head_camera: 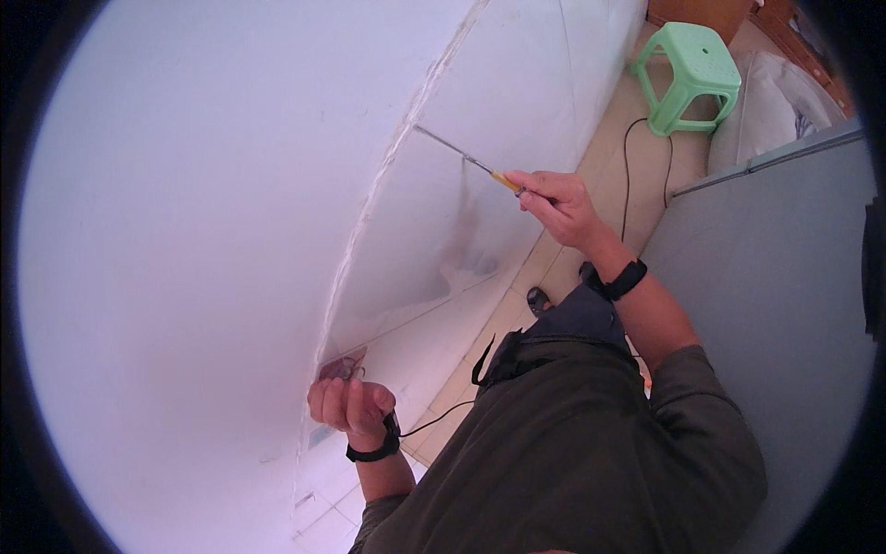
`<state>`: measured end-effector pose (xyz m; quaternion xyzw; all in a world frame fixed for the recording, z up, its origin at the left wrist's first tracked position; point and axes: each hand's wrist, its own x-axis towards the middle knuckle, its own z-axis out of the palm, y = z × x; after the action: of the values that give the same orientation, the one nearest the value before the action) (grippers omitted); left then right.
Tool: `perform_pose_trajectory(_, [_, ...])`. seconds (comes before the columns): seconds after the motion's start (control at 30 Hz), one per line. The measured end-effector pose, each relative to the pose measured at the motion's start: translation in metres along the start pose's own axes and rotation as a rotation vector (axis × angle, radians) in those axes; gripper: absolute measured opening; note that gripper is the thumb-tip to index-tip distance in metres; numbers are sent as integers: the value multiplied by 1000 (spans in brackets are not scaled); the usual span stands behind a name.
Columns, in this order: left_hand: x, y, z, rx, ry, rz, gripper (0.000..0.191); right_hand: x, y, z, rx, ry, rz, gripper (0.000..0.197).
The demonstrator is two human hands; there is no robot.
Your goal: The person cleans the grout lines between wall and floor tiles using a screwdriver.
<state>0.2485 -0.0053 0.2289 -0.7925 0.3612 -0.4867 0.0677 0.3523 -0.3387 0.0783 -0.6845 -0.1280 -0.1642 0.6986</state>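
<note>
My right hand grips a screwdriver by its yellow and dark handle. The long thin metal shaft points up and to the left. Its tip meets, or comes very close to, a rough whitish seam that runs along the wall. Lower down, my left hand is at the same seam with its fingers curled in. No object shows in it, and whether it presses on the wall cannot be made out. Below the seam, a glossy pale wall panel mirrors my arm and hand.
A green plastic stool stands on the tiled floor at the upper right, beside a pale bag-like bundle. A dark cable lies near it. A grey panel rises on my right. A thin cord runs from my left wrist.
</note>
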Motion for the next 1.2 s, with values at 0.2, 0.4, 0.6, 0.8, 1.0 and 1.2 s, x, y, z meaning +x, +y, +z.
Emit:
perform_pose_trajectory(0.2, [-2,1,-2,-6,-23,-16,25,16,-5,-4,49,-16,-81,26])
perform_pose_trajectory(0.4, [-1,2,-3,3,-58,-18,21,-1,18,-13,32,-34,-8,27])
perform_pose_trajectory(0.6, [-1,2,1,-16,-1,-9,22,-45,74,-23,-65,-118,193,30])
perform_pose_trajectory(0.8, [-3,0,2,0,-6,4,24,-78,112,-15,-7,-13,366,29])
perform_pose_trajectory(1.0, [-4,-3,-1,-4,-23,-4,24,-96,148,-13,-132,-32,352,29])
perform_pose_trajectory(1.2, [6,7,-4,-68,-105,-117,16,-99,139,-10,-281,-82,484,29])
